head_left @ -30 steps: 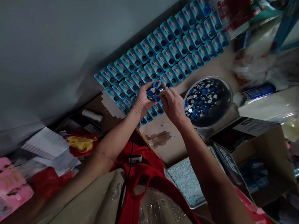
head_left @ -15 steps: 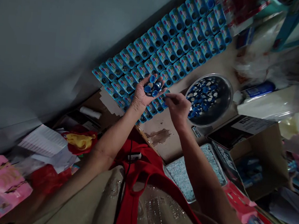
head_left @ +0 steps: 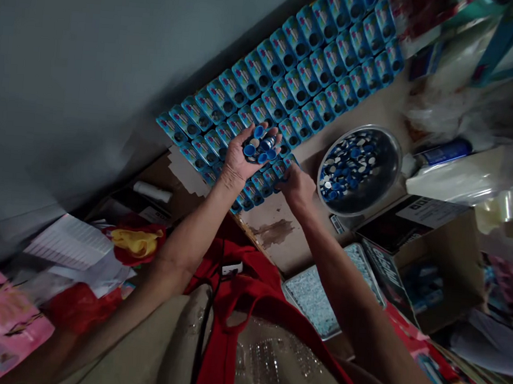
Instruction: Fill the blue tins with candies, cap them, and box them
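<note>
1. Head view: the left hand (head_left: 237, 162) is palm up and loosely cupped, fingers apart, carrying a small heap of round blue-and-silver caps (head_left: 267, 144) above the rows of packs.
2. Head view: the right hand (head_left: 299, 186) has its fingers drawn narrowly together at the end of the row nearest the bench's front edge. Whether they pinch a cap, I cannot tell; the fingertips are hidden.
3. Head view: blue rectangular packs with printed labels and a round dark spot at 1 end (head_left: 324, 64) fill the bench (head_left: 259, 216) along its wall edge. At the far-right end of the row by the wall, 1 pack shows a blue disc.
4. Head view: a round shiny metal bowl (head_left: 373, 202) of similar caps stands right of the packs, back from the front edge.
5. To work well here, I would keep the left palm level so no caps spill, rest the right fingertips lightly, and avoid nudging neighbouring packs out of line.
</note>
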{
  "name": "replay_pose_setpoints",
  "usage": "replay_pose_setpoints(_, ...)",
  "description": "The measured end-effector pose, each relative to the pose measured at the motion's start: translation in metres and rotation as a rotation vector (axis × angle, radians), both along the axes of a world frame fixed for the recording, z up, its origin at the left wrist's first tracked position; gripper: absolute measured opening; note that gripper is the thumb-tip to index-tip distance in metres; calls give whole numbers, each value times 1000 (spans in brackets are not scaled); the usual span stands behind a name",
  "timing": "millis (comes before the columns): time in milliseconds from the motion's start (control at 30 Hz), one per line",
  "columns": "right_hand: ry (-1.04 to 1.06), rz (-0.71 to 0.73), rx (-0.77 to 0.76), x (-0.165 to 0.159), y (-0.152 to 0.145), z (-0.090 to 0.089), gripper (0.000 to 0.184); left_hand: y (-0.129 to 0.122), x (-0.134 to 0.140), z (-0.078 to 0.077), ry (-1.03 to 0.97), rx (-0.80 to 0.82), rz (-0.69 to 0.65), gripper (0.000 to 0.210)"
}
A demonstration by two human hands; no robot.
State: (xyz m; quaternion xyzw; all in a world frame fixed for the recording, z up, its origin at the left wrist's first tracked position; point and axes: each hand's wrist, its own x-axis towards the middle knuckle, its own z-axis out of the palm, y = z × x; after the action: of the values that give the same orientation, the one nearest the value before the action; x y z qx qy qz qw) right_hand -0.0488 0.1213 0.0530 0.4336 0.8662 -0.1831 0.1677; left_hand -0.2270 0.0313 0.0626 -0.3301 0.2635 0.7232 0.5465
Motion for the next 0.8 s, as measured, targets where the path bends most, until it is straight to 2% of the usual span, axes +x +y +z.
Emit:
replay_pose_setpoints(67, -83, 16, -25, -5, 2, 9, 25, -1, 0, 1, 1, 13, 19, 33)
replay_pose_setpoints(133, -68, 44, -29, -8, 0, 22, 22, -3, 0, 2, -1, 30, 24, 32)
replay_pose_setpoints(200, 92, 92, -11, -12, -4, 35, 13, -5, 2, 2, 0, 34, 11, 29)
replay_pose_setpoints(267, 299, 179, 2, -19, -8, 44, 19, -4, 5, -1, 17, 18, 0, 27)
replay_pose_setpoints(333, 394, 279, -5, -30, -9, 47, 26, -3, 9, -3, 40, -9, -1, 24)
replay_pose_setpoints(467, 367, 365, -49, -44, -7, 42, 25, 1, 18, -4, 55, -24, 2, 24)
replay_pose_setpoints(533, 424, 331, -76, -36, -7, 38, 22, 0, 18, -4, 38, -15, 7, 28)
replay_pose_setpoints(633, 419, 182, -115, -10, -14, 34, 19, -4, 14, -4, 2, 4, 31, 31)
replay_pose_setpoints(700, 290, 105, -132, 5, -22, 31, 16, -9, 9, -3, -9, 14, 37, 32)
replay_pose_setpoints(800, 70, 87, -106, 9, -36, 26, 15, -15, 5, -2, -8, 23, 15, 29)
